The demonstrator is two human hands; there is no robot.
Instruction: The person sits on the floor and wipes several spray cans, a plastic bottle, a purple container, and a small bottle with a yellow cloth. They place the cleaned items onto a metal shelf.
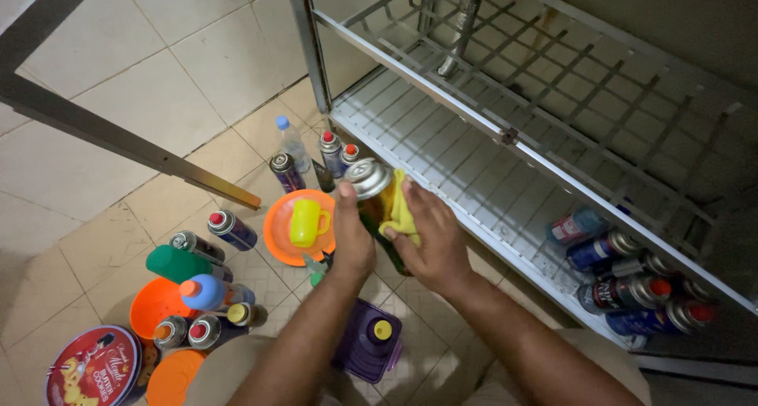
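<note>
Both my hands are closed on the gas canister [371,191] above the tiled floor [181,74]: left hand [353,240] grips its side, right hand [430,244] presses a yellow cloth [400,208] to it, long axis tilted, metal end toward me.

tiled floor [158,98], spray cans [230,229], orange plate [278,240]

Mug [309,222] on plate [278,240], cans [632,291] on rack shelf [505,193] right
</note>
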